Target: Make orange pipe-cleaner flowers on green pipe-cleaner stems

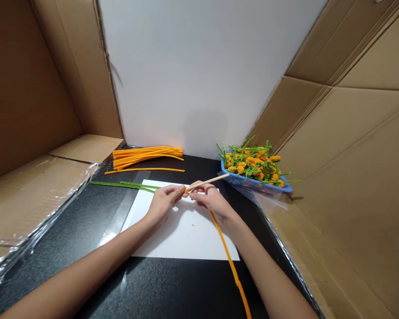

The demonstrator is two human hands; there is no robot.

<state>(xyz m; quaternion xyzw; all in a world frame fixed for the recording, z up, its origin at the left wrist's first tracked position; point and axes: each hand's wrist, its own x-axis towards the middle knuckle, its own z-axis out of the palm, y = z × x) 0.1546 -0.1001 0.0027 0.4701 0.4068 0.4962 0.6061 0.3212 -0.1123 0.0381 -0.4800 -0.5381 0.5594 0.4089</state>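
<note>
Over white paper, the left hand pinched an orange strip. The right hand gripped it beside a wooden stick.

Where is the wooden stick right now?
In the head view, the stick is just right of centre, at the hands, its free end pointing right toward the blue basket.

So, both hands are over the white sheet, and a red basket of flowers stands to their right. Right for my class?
The basket is blue, not red, as the head view shows. The left hand and right hand are over the sheet, with the flowers to their right.
</note>
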